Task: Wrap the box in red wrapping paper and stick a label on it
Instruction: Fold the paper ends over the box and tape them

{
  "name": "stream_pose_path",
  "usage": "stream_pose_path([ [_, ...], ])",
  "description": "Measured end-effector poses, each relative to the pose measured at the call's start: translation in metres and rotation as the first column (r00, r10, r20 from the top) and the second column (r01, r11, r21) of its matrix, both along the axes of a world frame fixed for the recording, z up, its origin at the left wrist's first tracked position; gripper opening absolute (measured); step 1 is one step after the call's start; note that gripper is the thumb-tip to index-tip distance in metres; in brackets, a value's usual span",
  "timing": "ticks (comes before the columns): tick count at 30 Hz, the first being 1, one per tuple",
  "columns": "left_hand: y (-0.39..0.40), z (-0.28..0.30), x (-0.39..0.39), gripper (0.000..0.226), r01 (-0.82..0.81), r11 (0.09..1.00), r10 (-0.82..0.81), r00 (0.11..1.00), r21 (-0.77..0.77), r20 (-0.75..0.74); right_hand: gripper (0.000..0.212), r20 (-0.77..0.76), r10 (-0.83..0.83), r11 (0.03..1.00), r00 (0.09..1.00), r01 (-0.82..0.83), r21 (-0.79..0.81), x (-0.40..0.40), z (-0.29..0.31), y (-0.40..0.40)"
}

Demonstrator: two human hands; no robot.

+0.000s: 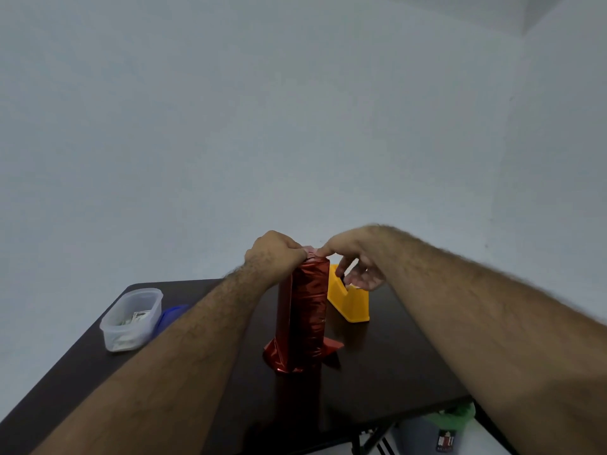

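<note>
A tall box in shiny red wrapping paper [303, 310] stands upright on the dark table [377, 366]. Loose paper flares out at its foot on both sides. My left hand [274, 254] grips the folded paper at the top end from the left, fingers curled over the edge. My right hand [353, 257] comes in from the right and its thumb and forefinger pinch the paper at the same top end, the other fingers hanging loose. The top face itself is hidden by my fingers.
A yellow tape dispenser [348, 298] stands just right of and behind the box. A clear plastic tub [131, 318] with small items sits at the left edge, a blue lid [170, 315] beside it. A bin with a green bag [443, 428] is under the table's right.
</note>
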State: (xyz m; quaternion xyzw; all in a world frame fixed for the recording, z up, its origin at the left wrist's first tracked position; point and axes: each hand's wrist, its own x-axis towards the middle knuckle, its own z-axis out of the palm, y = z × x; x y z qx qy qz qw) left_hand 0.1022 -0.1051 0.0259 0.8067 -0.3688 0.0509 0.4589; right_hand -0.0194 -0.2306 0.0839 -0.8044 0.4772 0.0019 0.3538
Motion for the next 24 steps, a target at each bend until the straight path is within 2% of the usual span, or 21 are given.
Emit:
stream_pose_path([
  [2, 0.001, 0.000, -0.005, 0.014, 0.012, 1.000, -0.012, 1.000, 0.002, -0.006, 0.059, 0.089, -0.038, 0.991, 0.995, 0.026, 0.133, 0.002, -0.018, -0.011],
  [3, 0.002, 0.001, -0.005, 0.022, 0.014, 1.000, -0.014, 1.000, 0.002, -0.011, 0.052, 0.128, -0.048, 0.990, 0.991, 0.030, 0.139, 0.001, -0.026, -0.014],
  [5, 0.003, 0.001, -0.005, 0.037, 0.016, 1.000, -0.016, 1.000, -0.001, -0.022, 0.038, 0.218, -0.082, 0.996, 0.973, 0.074, 0.043, -0.002, -0.039, -0.013],
  [7, 0.003, 0.000, -0.004, 0.039, 0.023, 1.000, -0.023, 1.000, -0.007, -0.020, 0.028, 0.387, -0.095, 0.994, 0.917, 0.069, 0.081, -0.002, -0.043, -0.016],
  [9, 0.003, -0.001, -0.004, 0.028, 0.023, 1.000, -0.023, 1.000, -0.019, -0.019, 0.062, 0.496, -0.007, 0.987, 0.868, -0.073, 0.142, 0.006, -0.042, -0.019],
  [10, 0.003, -0.002, -0.003, 0.020, 0.023, 0.999, -0.023, 1.000, -0.028, -0.018, 0.073, 0.488, 0.056, 0.981, 0.871, -0.139, 0.135, 0.011, -0.041, -0.017],
  [11, 0.003, -0.002, -0.004, 0.015, 0.026, 0.999, -0.027, 1.000, -0.037, -0.014, 0.073, 0.460, 0.110, 0.978, 0.881, -0.179, 0.109, 0.015, -0.042, -0.015],
  [13, 0.003, -0.003, -0.001, 0.011, 0.024, 0.998, -0.025, 1.000, -0.056, -0.008, 0.061, 0.397, 0.166, 0.978, 0.903, -0.203, 0.052, 0.022, -0.048, -0.013],
  [15, 0.004, -0.004, 0.001, 0.012, 0.014, 0.998, -0.015, 1.000, -0.066, -0.015, 0.055, 0.422, 0.177, 0.974, 0.889, -0.219, 0.053, 0.027, -0.057, -0.015],
  [19, 0.005, -0.004, -0.003, 0.021, 0.023, 0.997, -0.026, 0.999, -0.069, -0.037, 0.068, 0.468, 0.156, 0.981, 0.870, -0.192, 0.030, 0.018, -0.058, -0.015],
  [21, 0.006, -0.002, -0.007, 0.028, 0.020, 0.998, -0.024, 0.999, -0.066, -0.048, 0.063, 0.455, 0.133, 0.988, 0.880, -0.155, 0.011, 0.014, -0.052, -0.013],
  [24, 0.006, -0.001, -0.006, 0.015, 0.003, 0.998, -0.006, 0.999, -0.056, -0.049, 0.051, 0.398, 0.134, 0.990, 0.908, -0.136, -0.024, 0.015, -0.047, -0.012],
])
